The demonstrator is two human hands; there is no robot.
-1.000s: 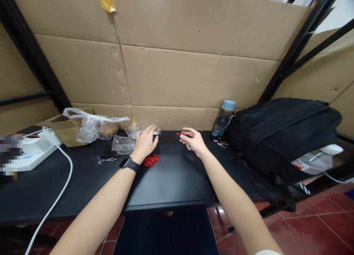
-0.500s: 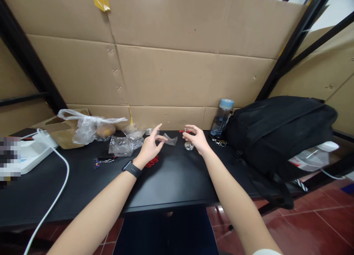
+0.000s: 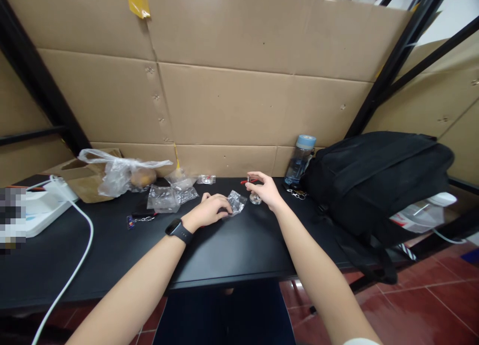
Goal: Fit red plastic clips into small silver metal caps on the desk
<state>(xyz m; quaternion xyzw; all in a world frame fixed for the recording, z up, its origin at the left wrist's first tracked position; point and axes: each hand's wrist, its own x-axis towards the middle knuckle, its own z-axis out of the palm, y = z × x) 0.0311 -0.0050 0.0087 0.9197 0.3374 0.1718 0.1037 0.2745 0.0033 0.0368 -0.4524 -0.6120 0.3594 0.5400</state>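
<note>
My left hand (image 3: pixel 210 209) is palm down low over the black table, its fingers bent; whatever lies under them is hidden. A crumpled clear plastic bag (image 3: pixel 237 202) rests against or just beside its fingertips. A sliver of red shows below the hand. Held a little above the table, my right hand (image 3: pixel 265 189) pinches a small clear piece (image 3: pixel 248 179) with a red cord (image 3: pixel 244 182) by it. Under its fingers is a clear round piece (image 3: pixel 255 199); whether it hangs from the hand or stands on the table I cannot tell.
Clear plastic bags (image 3: pixel 166 198) and a keychain (image 3: pixel 130 222) lie on the left, near a white power strip (image 3: pixel 41 205). A water bottle (image 3: pixel 297 160), metal rings (image 3: pixel 298 194) and a black backpack (image 3: pixel 377 180) are on the right. Cardboard (image 3: pixel 239 100) stands behind.
My left hand has come down to the table and its spread fingers have bent, covering the red coiled cord. The small clear bag has shifted right and nearer. My right hand has barely moved.
</note>
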